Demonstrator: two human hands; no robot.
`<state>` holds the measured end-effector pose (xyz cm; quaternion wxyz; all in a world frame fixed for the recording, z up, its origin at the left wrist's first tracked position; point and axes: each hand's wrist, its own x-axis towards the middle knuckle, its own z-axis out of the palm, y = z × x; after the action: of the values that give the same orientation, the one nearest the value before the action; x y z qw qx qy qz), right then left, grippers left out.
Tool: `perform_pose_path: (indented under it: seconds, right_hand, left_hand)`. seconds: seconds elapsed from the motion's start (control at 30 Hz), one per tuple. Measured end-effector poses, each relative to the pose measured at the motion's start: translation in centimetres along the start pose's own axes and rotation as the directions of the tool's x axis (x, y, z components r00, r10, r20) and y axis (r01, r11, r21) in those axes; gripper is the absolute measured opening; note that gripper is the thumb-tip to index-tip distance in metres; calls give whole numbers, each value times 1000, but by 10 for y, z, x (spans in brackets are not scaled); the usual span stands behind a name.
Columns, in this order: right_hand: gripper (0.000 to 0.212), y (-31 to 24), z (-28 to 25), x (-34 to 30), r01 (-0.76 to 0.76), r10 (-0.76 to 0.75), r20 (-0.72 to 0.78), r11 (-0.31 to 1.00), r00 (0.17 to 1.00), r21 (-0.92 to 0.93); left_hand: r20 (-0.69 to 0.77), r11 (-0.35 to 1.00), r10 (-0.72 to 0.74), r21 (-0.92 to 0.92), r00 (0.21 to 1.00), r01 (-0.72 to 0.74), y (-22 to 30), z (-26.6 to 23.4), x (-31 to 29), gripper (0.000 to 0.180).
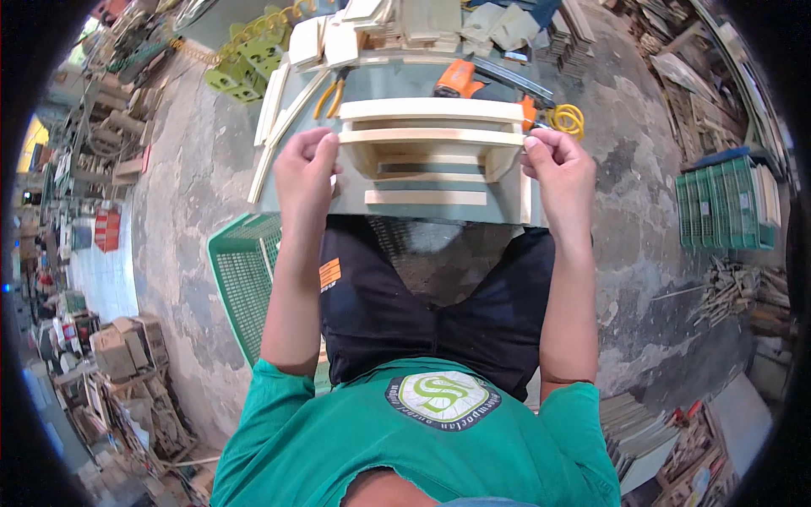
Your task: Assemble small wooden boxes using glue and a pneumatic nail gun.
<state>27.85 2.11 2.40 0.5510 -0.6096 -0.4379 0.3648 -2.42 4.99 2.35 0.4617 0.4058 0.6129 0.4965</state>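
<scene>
White badge point(456, 412) with green monogram point(441, 390), lettering on dark border point(492, 406), on green shirt point(338, 431), orange patch point(329, 272) on dark trousers point(435, 338), print too small

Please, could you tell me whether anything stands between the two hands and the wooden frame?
Nothing visible does. The left hand and the right hand are right at opposite ends of the wooden frame. The loose slat lies nearer the person, and the orange nail gun beyond the frame.
</scene>
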Motion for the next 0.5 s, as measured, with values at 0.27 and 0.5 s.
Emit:
perform_pose_path:
  seconds: [0.27,0.5]
  right_hand:
    - [28,-1,-14,-1,394,-376,121,892,919,-220]
    - [29,-1,-16,12,668,-587,320,648,744,-366]
  left_hand:
    - [390,344,775,399,497,-850,44,46,-19,30]
    - [765,110,569,292,301,-950,46,95,7,31]
